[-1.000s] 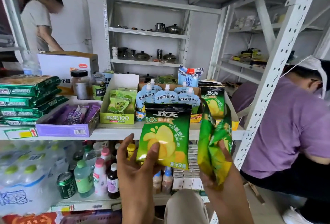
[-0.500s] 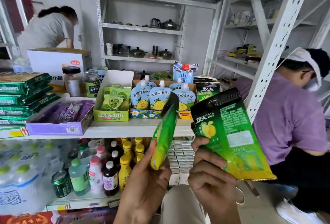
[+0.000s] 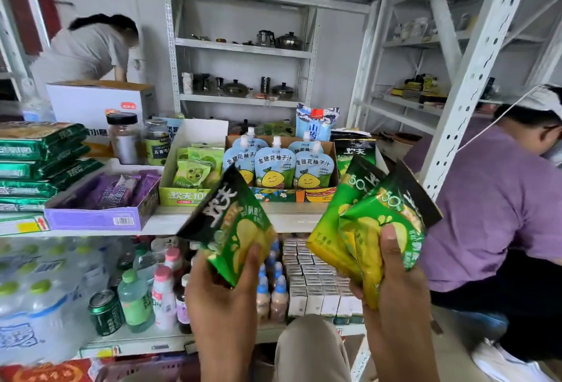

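My left hand (image 3: pixel 223 299) grips one green snack pouch (image 3: pixel 232 223) with a black top, tilted to the left, thumb across its lower front. My right hand (image 3: pixel 392 290) holds two or three matching green-and-yellow pouches (image 3: pixel 369 217) fanned together, thumb pressed on the front one. Both hands are raised in front of the white metal shelf (image 3: pixel 170 222). One more pouch of the same kind (image 3: pixel 352 155) stands on the shelf at the right end, behind the ones in my right hand.
On the shelf stand a box of blue spouted juice pouches (image 3: pixel 279 168), a green snack box (image 3: pixel 194 168), a purple box (image 3: pixel 100 199) and stacked green packs (image 3: pixel 36 162). Bottles (image 3: pixel 137 299) fill the lower shelf. A person in purple (image 3: pixel 498 208) crouches right; another person (image 3: pixel 91 47) bends at back left.
My left-hand pouch has turned from edge-on to face me. The right hand's pouches have turned from showing a back label to showing their fronts. The view has shifted slightly.
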A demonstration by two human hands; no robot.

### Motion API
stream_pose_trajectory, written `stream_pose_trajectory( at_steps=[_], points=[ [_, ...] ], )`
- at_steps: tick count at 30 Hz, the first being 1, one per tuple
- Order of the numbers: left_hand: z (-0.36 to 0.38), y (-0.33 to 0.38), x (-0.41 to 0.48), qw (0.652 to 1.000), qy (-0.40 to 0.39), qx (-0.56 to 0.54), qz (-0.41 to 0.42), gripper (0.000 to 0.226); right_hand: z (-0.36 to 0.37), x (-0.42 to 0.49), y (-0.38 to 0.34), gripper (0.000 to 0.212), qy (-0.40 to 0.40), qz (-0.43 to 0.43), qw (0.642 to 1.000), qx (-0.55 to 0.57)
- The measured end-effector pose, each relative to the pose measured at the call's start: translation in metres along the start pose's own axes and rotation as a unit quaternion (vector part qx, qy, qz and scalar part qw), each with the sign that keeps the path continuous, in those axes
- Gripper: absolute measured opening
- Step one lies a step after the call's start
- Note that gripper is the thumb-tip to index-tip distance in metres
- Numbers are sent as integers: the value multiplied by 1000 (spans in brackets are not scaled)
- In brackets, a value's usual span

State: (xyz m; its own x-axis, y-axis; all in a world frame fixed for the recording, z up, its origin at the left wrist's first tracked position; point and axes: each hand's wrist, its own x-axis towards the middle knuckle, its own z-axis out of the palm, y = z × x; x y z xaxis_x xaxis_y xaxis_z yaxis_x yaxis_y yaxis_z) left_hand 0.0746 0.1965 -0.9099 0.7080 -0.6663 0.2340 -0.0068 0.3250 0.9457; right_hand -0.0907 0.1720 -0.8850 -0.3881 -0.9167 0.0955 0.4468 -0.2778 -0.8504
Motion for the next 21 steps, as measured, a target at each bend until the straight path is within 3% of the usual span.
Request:
stream_pose_trajectory(
  at_steps=[2, 5, 7, 9, 11, 12, 14, 15, 17, 21],
  points=[
    [-5, -3, 2, 978, 30, 119, 170, 28, 1, -2, -1, 40, 4, -14, 1000, -15],
    [-10, -11, 5, 884, 65, 239, 396, 24, -1, -3, 0, 43, 9, 9, 1000, -29],
    [-14, -10, 5, 850, 78, 246, 459, 16, -1, -3, 1, 48, 5, 24, 999, -26],
    [-16, -11, 5, 848, 83, 234, 469, 20, -2, -1, 3, 53, 5, 40, 999, -17],
    [-15, -11, 3, 872, 77, 209, 436, 28, -3, 0, 3, 52, -1, 60, 998, -9],
    [-15, -10, 3, 907, 65, 176, 377, 31, -5, 1, 5, 49, -6, 68, 998, -11],
    [-12, 0, 4, 978, 25, 71, 193, 26, -6, 0, 5, 42, -18, 84, 996, -10],
    [-11, 2, 6, 994, -7, 11, 108, 23, -6, 0, 4, 39, -24, 93, 995, -10],
    [-11, 2, 11, 995, -81, -50, 13, 18, -7, 0, 3, 36, -45, 98, 994, -30],
    [-8, -3, 18, 981, -179, -51, -53, 16, -1, -1, -7, 31, -105, 44, 987, -113]
  ],
)
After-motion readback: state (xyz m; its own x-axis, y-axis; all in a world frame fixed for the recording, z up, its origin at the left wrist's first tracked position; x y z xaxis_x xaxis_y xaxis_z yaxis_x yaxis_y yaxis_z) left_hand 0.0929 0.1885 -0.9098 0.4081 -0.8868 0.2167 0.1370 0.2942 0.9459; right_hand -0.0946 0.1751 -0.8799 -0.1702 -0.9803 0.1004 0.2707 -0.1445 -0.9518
